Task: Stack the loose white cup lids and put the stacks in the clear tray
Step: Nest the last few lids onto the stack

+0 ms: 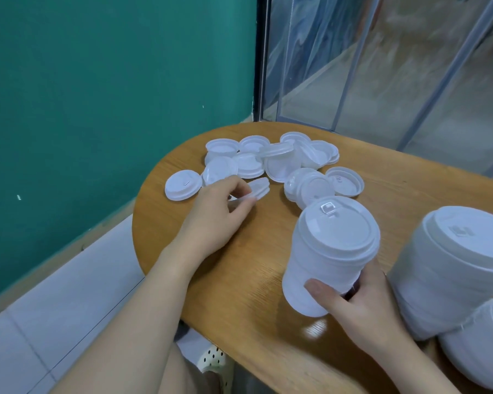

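Several loose white cup lids (271, 159) lie scattered at the far end of the wooden table (268, 251). My left hand (219, 209) pinches one lid (258, 189) by its edge, just in front of that pile. My right hand (350, 302) grips a tall stack of lids (325, 257) near its base, tilted toward me above the table. Two more tall stacks stand at the right edge, one large (450, 265) and one lower at the corner (484, 345). The clear tray cannot be made out around them.
A green wall (97, 95) runs along the left, with a white ledge below it. Glass panels (382, 66) stand behind the table. One lid (182, 185) hangs over the table's left rim. A sandalled foot (214, 359) shows under the table.
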Demonstrator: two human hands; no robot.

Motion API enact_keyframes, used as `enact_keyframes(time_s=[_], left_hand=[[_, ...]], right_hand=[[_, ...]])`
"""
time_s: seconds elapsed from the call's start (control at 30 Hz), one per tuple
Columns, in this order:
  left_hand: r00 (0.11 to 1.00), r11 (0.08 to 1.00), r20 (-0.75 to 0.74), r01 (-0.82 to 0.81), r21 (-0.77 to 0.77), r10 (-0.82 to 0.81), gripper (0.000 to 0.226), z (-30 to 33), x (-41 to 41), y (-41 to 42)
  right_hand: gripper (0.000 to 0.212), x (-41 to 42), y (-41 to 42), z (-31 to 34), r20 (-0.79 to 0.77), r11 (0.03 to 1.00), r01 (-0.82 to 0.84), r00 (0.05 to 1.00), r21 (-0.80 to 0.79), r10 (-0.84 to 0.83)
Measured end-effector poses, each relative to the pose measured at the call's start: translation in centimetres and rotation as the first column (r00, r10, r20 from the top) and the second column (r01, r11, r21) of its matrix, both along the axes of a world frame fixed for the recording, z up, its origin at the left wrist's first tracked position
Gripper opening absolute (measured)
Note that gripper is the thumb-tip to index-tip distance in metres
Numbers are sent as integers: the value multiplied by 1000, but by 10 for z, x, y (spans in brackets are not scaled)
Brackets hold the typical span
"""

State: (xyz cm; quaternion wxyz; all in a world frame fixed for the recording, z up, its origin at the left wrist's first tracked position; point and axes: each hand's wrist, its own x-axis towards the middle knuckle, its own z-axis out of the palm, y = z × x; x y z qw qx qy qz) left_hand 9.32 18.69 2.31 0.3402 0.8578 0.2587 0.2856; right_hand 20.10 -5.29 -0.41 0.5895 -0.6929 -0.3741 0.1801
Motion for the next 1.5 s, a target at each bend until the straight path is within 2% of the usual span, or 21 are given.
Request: enact_keyframes(time_s=[0.17, 0.23, 0.33, 0.47, 0.6, 0.7, 0.83, 0.93, 1.03, 1.17, 1.23, 1.3, 1.37, 1.5], left_hand=[[966, 957, 250, 11, -291, 64, 1, 13, -9, -14], [956, 896, 259, -10, -443, 139, 6, 13, -10, -14], [958, 791, 169, -86, -606, 234, 12, 8, -10, -11], [965, 820, 35, -200, -536, 258, 16, 0, -12, -8], [969, 852, -81, -242, -464, 232, 16, 4, -15, -12], [956, 872, -173, -289, -395, 238, 30, 7, -14, -15], [953, 844, -116, -303, -443, 281, 29, 17, -12, -17], [948, 812, 14, -265, -520, 318, 19, 33, -12, -20], [943, 780, 184, -109, -616, 276, 20, 62, -18, -27], [930, 730, 362, 199, -653, 70, 34, 103, -29, -49], [941, 758, 337, 232, -610, -18, 34, 115, -30, -63], [956, 796, 283, 225, -562, -70, 21, 118, -27, -74], [969, 808, 228, 207, -551, -92, 13, 115, -22, -80], [986, 821, 130, 158, -549, -103, 14, 103, -15, -83]], right_hand=[[85, -2, 1, 2, -12, 999, -22, 1000, 37, 22], [82, -3, 0, 3, -22, 999, -26, 999, 48, 27], [81, -5, 1, 7, -31, 998, -32, 999, 60, 34], [80, -6, 0, 8, -30, 997, -36, 999, 64, 38], [82, -6, -1, 9, -32, 997, -47, 998, 64, 49], [85, -5, -1, 9, -12, 996, -56, 998, 62, 57], [84, -5, -1, 8, -1, 997, -53, 999, 59, 53], [83, -5, -1, 7, -6, 997, -48, 999, 52, 49], [80, -5, -1, 7, -20, 997, -54, 998, 50, 55], [81, -6, 0, 9, -20, 997, -62, 998, 44, 63], [79, -6, 0, 10, -17, 997, -64, 998, 52, 65], [76, -7, 0, 12, -18, 996, -65, 998, 67, 67], [74, -8, 0, 13, -13, 995, -66, 998, 77, 67], [75, -8, 0, 14, 1, 995, -64, 998, 81, 64]])
